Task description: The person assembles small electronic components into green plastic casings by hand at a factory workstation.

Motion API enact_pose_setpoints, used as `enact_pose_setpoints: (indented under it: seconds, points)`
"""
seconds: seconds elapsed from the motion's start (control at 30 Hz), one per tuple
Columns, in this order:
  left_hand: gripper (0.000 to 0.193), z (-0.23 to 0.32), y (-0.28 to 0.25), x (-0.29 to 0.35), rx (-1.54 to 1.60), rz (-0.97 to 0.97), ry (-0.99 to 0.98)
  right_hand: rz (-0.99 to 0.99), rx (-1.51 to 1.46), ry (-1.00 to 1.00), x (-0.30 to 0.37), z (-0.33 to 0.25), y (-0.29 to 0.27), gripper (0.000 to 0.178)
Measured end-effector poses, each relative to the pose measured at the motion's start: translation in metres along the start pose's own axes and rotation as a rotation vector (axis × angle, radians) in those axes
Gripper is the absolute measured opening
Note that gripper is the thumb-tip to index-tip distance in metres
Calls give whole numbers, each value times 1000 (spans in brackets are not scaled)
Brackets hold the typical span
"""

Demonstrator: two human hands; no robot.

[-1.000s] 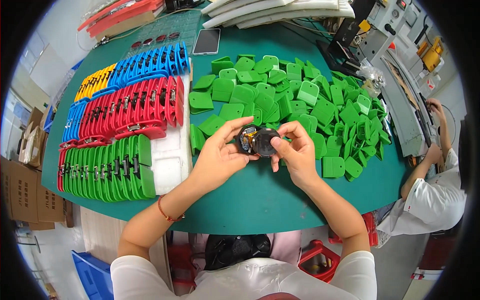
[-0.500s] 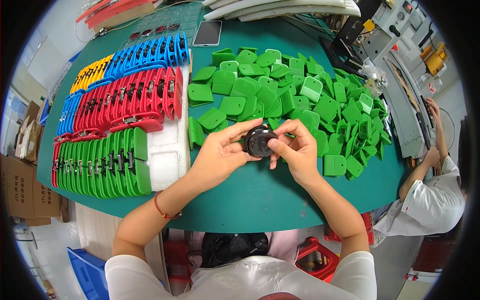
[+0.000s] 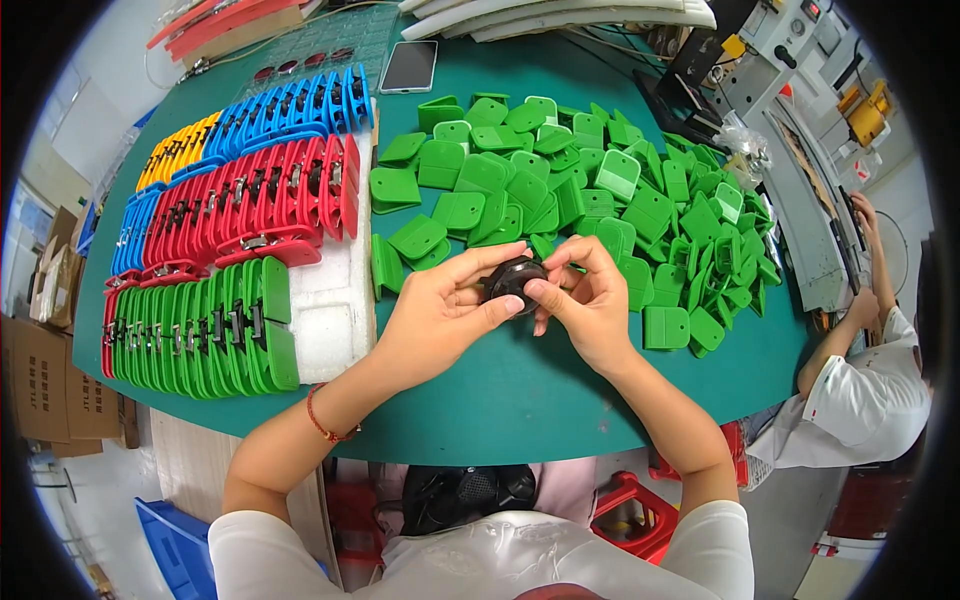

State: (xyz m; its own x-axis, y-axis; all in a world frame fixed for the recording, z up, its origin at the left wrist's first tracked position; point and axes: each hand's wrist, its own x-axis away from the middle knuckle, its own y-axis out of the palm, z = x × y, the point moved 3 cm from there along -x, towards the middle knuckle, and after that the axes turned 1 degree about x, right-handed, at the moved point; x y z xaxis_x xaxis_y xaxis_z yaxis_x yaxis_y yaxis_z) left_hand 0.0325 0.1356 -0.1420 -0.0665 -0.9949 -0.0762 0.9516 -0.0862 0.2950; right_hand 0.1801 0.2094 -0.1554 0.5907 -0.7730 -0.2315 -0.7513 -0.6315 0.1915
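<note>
A round black piece [image 3: 513,279], like a short disc or cap, is held between my two hands over the near middle of the table. The fingers of my left hand [image 3: 440,308] wrap its left side, with the thumb on its near face. My right hand [image 3: 592,305] pinches its right edge between thumb and fingers. What kind of part it is I cannot make out. Just beyond my hands lies a heap of loose green plastic clip halves [image 3: 540,190].
Upright rows of clips stand at the left: green clips [image 3: 200,330], red clips [image 3: 250,205], blue clips [image 3: 290,110] and yellow clips [image 3: 180,150]. Beside them is white foam [image 3: 330,315]. A phone [image 3: 409,67] lies at the back. At right, another person's arm [image 3: 868,285] reaches toward a machine.
The black piece has tilted, so its dark round face shows less. My left thumb has moved onto its near side. Both hands stay in nearly the same place.
</note>
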Motion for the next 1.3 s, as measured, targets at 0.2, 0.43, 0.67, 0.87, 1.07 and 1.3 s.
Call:
enact_pose_setpoints:
  seconds: [0.2,0.43,0.67,0.87,1.07,1.3]
  points:
    - [38,1,1,2,-118,15,95,26,32,-60,2,-3,3,29]
    - [32,4,4,3,-200,27,166,38,71,-66,4,-5,2,32]
    - [29,10,8,7,-404,60,386,-11,262,-312,5,-9,2,28]
    - [25,6,8,12,-460,119,444,-48,376,-418,9,-15,3,26]
    - [28,11,10,12,-573,121,551,-64,387,-437,9,-15,3,26]
    - [29,17,12,14,-657,104,602,-97,320,-453,9,-13,3,26]
